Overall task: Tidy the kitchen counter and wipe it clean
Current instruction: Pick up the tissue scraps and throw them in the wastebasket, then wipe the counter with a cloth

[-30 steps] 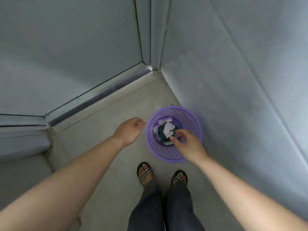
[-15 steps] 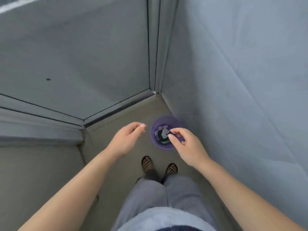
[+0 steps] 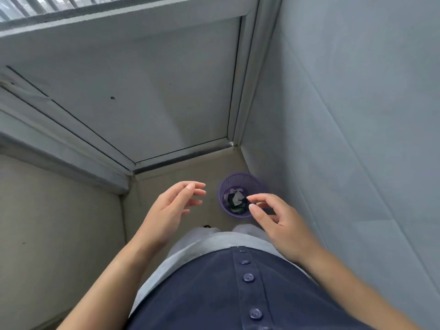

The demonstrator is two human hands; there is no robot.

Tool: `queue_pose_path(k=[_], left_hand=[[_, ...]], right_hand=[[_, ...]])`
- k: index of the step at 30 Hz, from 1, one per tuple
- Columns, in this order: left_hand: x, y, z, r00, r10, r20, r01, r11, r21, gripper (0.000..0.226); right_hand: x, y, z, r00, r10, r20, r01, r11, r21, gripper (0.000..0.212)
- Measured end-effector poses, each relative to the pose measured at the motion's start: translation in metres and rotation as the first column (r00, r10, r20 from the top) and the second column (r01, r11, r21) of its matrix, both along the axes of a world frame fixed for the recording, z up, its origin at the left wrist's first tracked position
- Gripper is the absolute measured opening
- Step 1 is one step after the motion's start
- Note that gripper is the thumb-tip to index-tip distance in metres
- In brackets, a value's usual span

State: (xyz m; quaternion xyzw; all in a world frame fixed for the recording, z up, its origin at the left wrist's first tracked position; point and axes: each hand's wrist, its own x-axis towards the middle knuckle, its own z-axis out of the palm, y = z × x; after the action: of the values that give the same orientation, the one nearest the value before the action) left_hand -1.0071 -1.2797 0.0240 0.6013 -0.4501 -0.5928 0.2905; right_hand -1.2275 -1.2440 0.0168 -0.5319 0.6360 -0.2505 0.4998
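Bin [image 3: 240,186], purple mesh, sits on the floor in the far right corner, just beside the tiled wall [image 3: 345,139] & near the door frame [image 3: 234,96]; scraps inside, white & dark. No table in view, so the wipe-down isn't started as far as I can tell.

Step in hand looks like binning rubbish. To do it well: check nothing clings to the fingers, make sure the bits sit inside the rim, not on the floor, then head to the table w/ a cloth.

Right hand [image 3: 281,222] hovers above the bin, grip apart, thumb & forefinger loosely spread, nothing held. Left hand [image 3: 171,208] to the bin's left, fingers apart & curled, also empty. Both forearms reach fwd from the waist.
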Motion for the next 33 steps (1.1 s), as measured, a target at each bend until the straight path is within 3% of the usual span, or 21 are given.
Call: queue_pose_path(k=[6,10,14,20,26,33], left_hand=[[-0.010,0.051,0.007,0.973,0.229,0.029,-0.229,0.973,0.010,0.035],[-0.017,0.101,0.002,0.929,0.365,0.057,-0.368,0.928,0.061,0.032],[-0.013,0.165,-0.006,0.813,0.575,0.098,-0.582,0.808,0.091,0.025],[-0.006,0.265,-0.010,0.585,0.797,0.149,-0.811,0.581,0.074,0.021],[0.019,0.335,-0.016,0.376,0.918,0.124,-0.926,0.369,0.081,0.021],[0.116,0.422,-0.019,0.262,0.960,0.103,-0.965,0.260,0.029,0.017]], right_hand=[[-0.015,0.005,0.002,0.988,0.151,0.031,-0.151,0.989,0.005,0.015],[-0.003,0.009,0.000,0.937,0.348,0.019,-0.348,0.937,-0.022,0.017],[0.025,0.025,-0.009,0.803,0.596,-0.011,-0.596,0.803,0.004,0.012],[0.075,0.068,0.001,0.562,0.827,-0.001,-0.827,0.562,0.007,0.006],[0.127,0.099,0.002,0.416,0.909,-0.017,-0.908,0.416,0.041,0.011],[0.262,0.184,-0.001,0.225,0.974,-0.034,-0.974,0.225,-0.004,0.011]])
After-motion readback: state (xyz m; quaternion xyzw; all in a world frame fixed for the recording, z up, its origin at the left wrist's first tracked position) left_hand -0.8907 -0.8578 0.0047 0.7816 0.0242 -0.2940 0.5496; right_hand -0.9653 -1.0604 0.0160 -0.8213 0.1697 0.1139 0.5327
